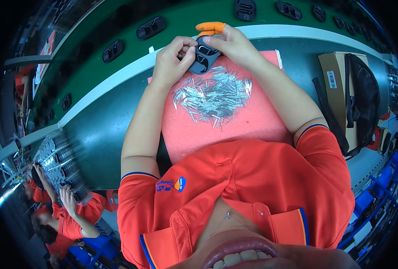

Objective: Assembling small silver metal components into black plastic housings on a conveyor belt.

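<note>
A dark grey oval plastic casing (202,62) with glossy black shaped recesses is held over the far edge of a pink foam pad (194,139). My right hand (235,45) grips its far right side, thumb on top; orange covers sit on the fingers stretched beyond it. At the casing's left edge is my left hand (174,62), thumb and fingertips closed in a pinch. Whatever lies between those fingertips is too small to make out. Just below both hands, a loose heap of thin silvery metal pins (214,96) is spread on the foam.
Beyond a pale rail (279,32) runs a green conveyor (87,78) carrying several similar black casings (151,28). On the right stand a cardboard box (335,89) and a black bag (363,101). Stacked clear trays (60,161) are at left, near co-workers in red (75,219).
</note>
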`<control>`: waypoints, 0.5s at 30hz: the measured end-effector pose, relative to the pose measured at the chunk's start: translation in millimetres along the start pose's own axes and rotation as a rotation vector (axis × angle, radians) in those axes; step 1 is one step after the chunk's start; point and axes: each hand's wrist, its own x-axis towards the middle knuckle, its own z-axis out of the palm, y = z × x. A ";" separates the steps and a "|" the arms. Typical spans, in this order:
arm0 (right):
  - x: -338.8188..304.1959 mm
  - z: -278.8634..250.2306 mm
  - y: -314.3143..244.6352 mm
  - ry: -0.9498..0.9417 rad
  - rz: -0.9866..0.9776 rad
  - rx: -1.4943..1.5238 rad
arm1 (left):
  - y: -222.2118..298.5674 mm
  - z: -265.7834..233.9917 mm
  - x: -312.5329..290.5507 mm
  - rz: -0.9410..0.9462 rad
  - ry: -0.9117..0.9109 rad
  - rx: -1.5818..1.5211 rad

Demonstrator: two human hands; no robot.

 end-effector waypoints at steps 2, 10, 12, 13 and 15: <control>1.9 -2.5 -0.3 0.065 -0.020 -0.063 | 5.5 -5.1 4.0 -0.061 -0.021 -0.040; 0.7 -19.9 -6.8 0.077 -0.091 -0.511 | -70.5 -43.1 25.6 -0.146 0.232 0.555; -5.7 -14.7 -11.1 0.013 -0.165 -0.753 | -72.2 -47.7 21.9 -0.215 0.205 0.535; -10.4 -9.8 -15.3 -0.038 -0.246 -0.997 | -72.1 -48.2 21.3 -0.176 0.204 0.538; -22.8 -1.2 -27.3 -0.096 -0.355 -1.002 | -69.1 -47.1 21.7 -0.138 0.208 0.538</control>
